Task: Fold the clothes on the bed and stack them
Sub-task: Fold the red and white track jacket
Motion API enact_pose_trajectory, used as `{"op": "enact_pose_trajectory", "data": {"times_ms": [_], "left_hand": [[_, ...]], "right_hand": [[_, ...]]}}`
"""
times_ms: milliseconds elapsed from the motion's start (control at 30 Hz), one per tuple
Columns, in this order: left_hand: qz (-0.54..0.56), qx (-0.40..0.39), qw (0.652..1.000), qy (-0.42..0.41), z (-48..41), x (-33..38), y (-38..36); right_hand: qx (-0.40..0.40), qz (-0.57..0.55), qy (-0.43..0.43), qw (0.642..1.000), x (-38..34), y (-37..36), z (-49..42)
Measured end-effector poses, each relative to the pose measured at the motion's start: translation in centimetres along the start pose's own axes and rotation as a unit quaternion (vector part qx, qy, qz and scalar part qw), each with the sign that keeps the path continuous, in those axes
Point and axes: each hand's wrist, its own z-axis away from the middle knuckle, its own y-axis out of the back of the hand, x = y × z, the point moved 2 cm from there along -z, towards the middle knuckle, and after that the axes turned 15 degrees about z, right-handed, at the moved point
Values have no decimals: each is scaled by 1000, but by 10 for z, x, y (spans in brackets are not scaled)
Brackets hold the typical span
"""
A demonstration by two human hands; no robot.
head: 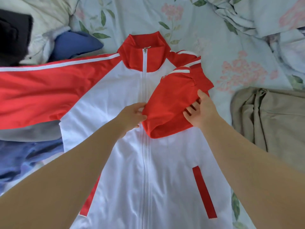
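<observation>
A red and white zip-up jacket [166, 162] lies face up on the bed, collar away from me. Its right-side red sleeve [166, 103] is folded in over the chest. My left hand [132, 115] pinches the lower left edge of that folded sleeve. My right hand [200, 111] grips the sleeve's right edge with the thumb on top. The other red sleeve [49, 90] stretches out flat to the left.
Folded beige trousers [270, 123] lie on the right. Blue [29, 156] and grey [33, 133] garments sit at the left under the outstretched sleeve, and a dark item [13, 40] lies at top left. The floral bedsheet [214, 40] and crumpled duvet [257, 14] fill the far side.
</observation>
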Motion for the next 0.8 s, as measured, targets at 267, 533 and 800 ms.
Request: {"op": "enact_pose_trajectory", "data": {"times_ms": [267,533,800], "left_hand": [[386,115,915,-9,21,-8,61],[475,169,863,-7,37,-18,96],[417,245,875,20,0,-10,67]], "right_hand": [[-61,230,370,898,3,-69,32],[72,523,409,745,50,-71,33],[165,678,336,633,46,-31,12]]}}
